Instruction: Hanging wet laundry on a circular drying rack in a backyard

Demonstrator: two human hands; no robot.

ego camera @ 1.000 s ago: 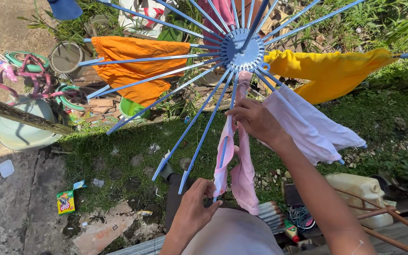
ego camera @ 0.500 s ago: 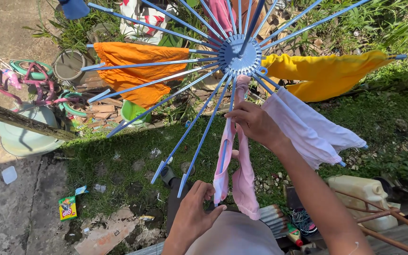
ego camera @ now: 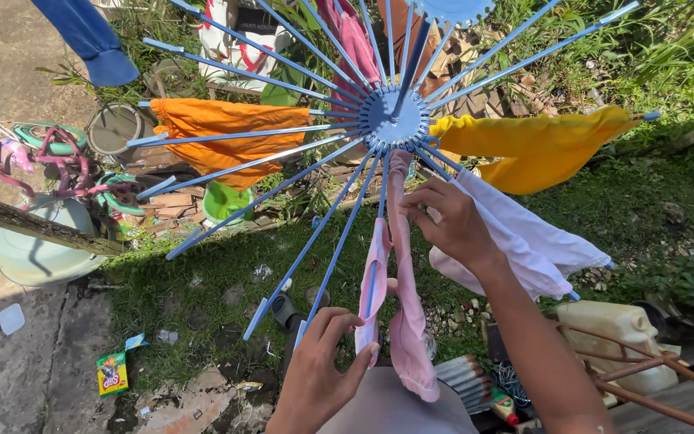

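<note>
A blue round drying rack [ego camera: 393,119] with many spokes fills the upper middle. A pale pink cloth [ego camera: 401,297] hangs over one spoke that points toward me. My right hand [ego camera: 448,221] grips the pink cloth near the hub. My left hand [ego camera: 320,371] pinches the cloth's lower end at the spoke's tip. An orange cloth [ego camera: 222,138] hangs at the left, a yellow cloth [ego camera: 536,146] at the right, and a light pink-white cloth [ego camera: 524,237] right beside my right wrist.
Grass lies below the rack. A pale green tub [ego camera: 38,245] with a pink toy bike [ego camera: 50,161] stands at left beside a wooden pole [ego camera: 34,221]. A cream jerrycan [ego camera: 620,329] and rusty bars sit lower right. Litter lies on the concrete at lower left.
The view has tilted, so the rack's hub sits lower and further left. My right hand has slid slightly down the pink cloth, and my left hand stays at its lower end.
</note>
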